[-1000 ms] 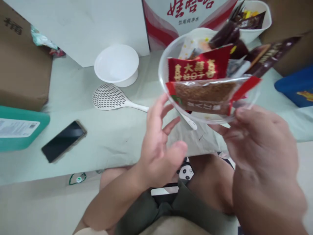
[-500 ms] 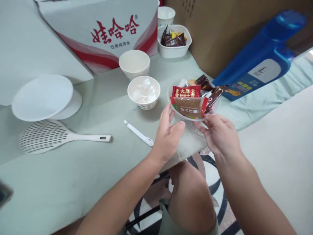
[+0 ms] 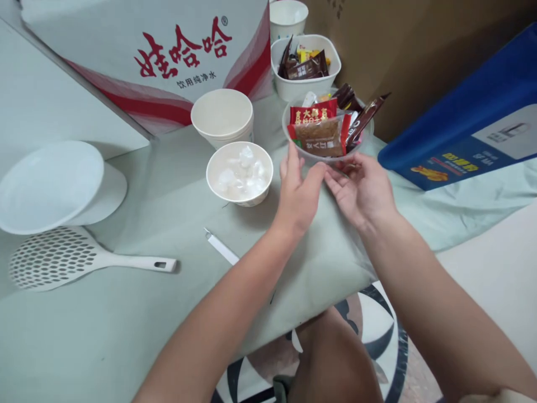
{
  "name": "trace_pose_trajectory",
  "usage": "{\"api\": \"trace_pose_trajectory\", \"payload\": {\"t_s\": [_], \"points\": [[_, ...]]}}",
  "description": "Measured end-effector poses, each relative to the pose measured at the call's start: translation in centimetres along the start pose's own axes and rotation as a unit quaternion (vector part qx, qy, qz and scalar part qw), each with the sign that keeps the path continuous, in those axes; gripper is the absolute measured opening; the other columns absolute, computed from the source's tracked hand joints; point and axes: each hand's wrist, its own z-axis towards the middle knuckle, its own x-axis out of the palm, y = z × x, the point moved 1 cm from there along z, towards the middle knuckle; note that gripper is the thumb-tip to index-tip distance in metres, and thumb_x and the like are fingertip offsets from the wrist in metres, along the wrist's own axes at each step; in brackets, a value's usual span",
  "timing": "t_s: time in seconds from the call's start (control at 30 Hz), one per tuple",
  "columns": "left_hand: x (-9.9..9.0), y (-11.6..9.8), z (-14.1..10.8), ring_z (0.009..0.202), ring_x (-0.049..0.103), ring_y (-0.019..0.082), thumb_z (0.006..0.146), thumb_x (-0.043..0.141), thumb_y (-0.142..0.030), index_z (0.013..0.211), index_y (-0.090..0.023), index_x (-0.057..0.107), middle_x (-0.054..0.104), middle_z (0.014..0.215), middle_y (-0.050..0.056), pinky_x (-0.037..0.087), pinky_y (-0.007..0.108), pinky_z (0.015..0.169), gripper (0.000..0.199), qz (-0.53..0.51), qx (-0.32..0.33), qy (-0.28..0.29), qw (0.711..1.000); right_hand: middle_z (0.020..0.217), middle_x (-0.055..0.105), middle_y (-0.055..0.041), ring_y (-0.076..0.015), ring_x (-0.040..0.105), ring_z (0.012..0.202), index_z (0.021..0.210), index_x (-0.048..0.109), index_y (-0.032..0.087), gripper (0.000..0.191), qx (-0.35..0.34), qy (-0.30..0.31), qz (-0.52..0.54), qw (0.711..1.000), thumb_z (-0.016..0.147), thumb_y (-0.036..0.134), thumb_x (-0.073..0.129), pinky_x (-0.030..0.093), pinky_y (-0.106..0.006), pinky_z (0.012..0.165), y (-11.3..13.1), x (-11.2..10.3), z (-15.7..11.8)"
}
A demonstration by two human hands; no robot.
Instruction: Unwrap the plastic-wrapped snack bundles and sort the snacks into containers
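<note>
A clear round bowl (image 3: 287,130) heaped with wrapped snacks, among them a red packet (image 3: 312,113) and a brown one (image 3: 321,137), sits near the table's right side. My left hand (image 3: 300,187) touches the bowl's front left, with its fingers along the wall. At the front right, my right hand (image 3: 364,187) has its fingertips at the bowl's lower edge, partly hidden beneath it. Left of my hands stands a paper bowl (image 3: 240,173) holding clear, whitish pieces. Behind that is a stack of empty paper bowls (image 3: 223,115).
A white square bowl of snacks (image 3: 308,87) stands behind the clear bowl, near a cardboard box (image 3: 398,50). A blue container (image 3: 465,129) is at right. At left lie a slotted skimmer (image 3: 59,257), white bowls (image 3: 50,184) and a white cutter (image 3: 221,248). The white-red box (image 3: 168,61) stands behind.
The clear bowl and both hands have moved back, closer to the white square bowl. The camera view has shifted too. My left forearm now covers part of the cutter.
</note>
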Motion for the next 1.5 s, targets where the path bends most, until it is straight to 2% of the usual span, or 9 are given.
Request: {"api": "trace_pose_trajectory", "payload": {"t_s": [0.23,0.57,0.9,1.0,1.1,1.17,1.23,1.37,1.5], "points": [[-1.0,-0.1,-3.2,0.168,0.012,0.024,0.096,0.060,-0.041,0.158,-0.034,0.035,0.019,0.179,-0.004,0.018,0.043,0.137,0.067,-0.021,-0.052,0.048,0.997,0.091,0.070,-0.0082,-0.0253,0.072,0.106,0.082,0.060,0.024,0.029,0.064,-0.002,0.036,0.997,0.089,0.051,0.051,0.062,-0.045,0.092,-1.0,4.3,-0.4],[-5.1,-4.3,-10.5,0.168,0.015,0.027,0.097,0.057,-0.052,0.163,-0.036,0.033,0.023,0.179,-0.001,0.018,0.053,0.136,0.072,-0.025,-0.047,0.119,0.991,0.103,0.066,-0.0042,-0.0148,0.071,0.107,0.088,0.057,0.025,0.031,0.000,-0.093,0.025,0.995,0.097,0.049,0.040,0.057,-0.031,0.094,-1.2,6.6,4.5],[-10.8,-7.7,-14.0,0.164,0.027,0.030,0.095,0.057,-0.056,0.162,-0.033,0.038,0.034,0.175,0.004,0.030,0.048,0.132,0.073,-0.005,-0.013,0.087,0.996,0.094,0.063,-0.0074,-0.0121,0.068,0.103,0.065,0.042,0.027,0.043,-0.031,-0.159,-0.001,0.987,0.100,0.046,0.026,0.053,-0.030,0.097,-0.2,11.4,6.6],[-12.5,-8.8,-14.9,0.161,0.036,0.030,0.094,0.059,-0.056,0.156,-0.029,0.045,0.044,0.169,0.006,0.034,0.045,0.129,0.070,-0.025,0.004,0.057,0.998,0.100,0.066,-0.0092,-0.0126,0.069,0.102,0.057,0.046,0.025,0.046,-0.005,-0.175,-0.031,0.984,0.100,0.040,0.037,0.054,-0.029,0.096,0.6,11.4,2.7],[-14.7,-10.4,-15.9,0.152,0.049,0.028,0.090,0.065,-0.055,0.145,-0.026,0.055,0.057,0.159,0.009,0.041,0.041,0.123,0.063,-0.058,0.025,0.002,0.998,0.109,0.072,-0.0043,-0.0111,0.072,0.090,0.060,0.060,0.026,0.037,-0.068,-0.144,-0.001,0.987,0.095,0.028,0.049,0.059,-0.027,0.091,1.1,11.4,-5.0],[-16.7,-11.9,-16.6,0.143,0.059,0.027,0.089,0.069,-0.051,0.135,-0.026,0.062,0.066,0.149,0.009,0.047,0.039,0.117,0.053,-0.081,0.042,-0.054,0.994,0.103,0.075,0.0017,-0.0113,0.072,0.081,0.076,0.072,0.032,0.020,-0.113,-0.070,-0.016,0.991,0.084,0.016,0.063,0.061,-0.028,0.082,0.4,11.9,-10.7],[-19.1,-13.6,-17.4,0.130,0.067,0.023,0.089,0.071,-0.043,0.122,-0.025,0.067,0.073,0.134,0.007,0.051,0.035,0.110,0.038,-0.103,0.061,-0.136,0.983,0.083,0.074,0.0064,-0.0109,0.066,0.062,0.081,0.071,0.033,0.030,-0.145,0.020,-0.048,0.988,0.064,0.008,0.073,0.057,-0.027,0.064,-1.5,13.1,-15.9],[-25.3,-16.8,-19.2,0.091,0.073,0.010,0.082,0.080,-0.021,0.097,-0.022,0.069,0.073,0.095,-0.002,0.056,0.021,0.086,0.019,-0.153,0.116,-0.292,0.937,0.058,0.065,0.0041,-0.0108,0.059,0.050,0.074,0.067,0.023,0.016,-0.059,0.268,-0.193,0.942,0.069,0.024,0.082,0.046,-0.023,0.049,-7.6,18.5,-23.4],[-32.0,-18.6,-20.9,0.060,0.060,0.002,0.079,0.083,-0.009,0.078,-0.019,0.063,0.062,0.068,-0.008,0.050,0.013,0.062,0.022,-0.185,0.179,-0.389,0.885,0.055,0.064,0.0018,-0.0095,0.059,0.049,0.070,0.066,0.019,0.026,0.032,0.403,-0.255,0.878,0.074,0.038,0.083,0.049,-0.023,0.049,-13.3,25.7,-27.3]]}}
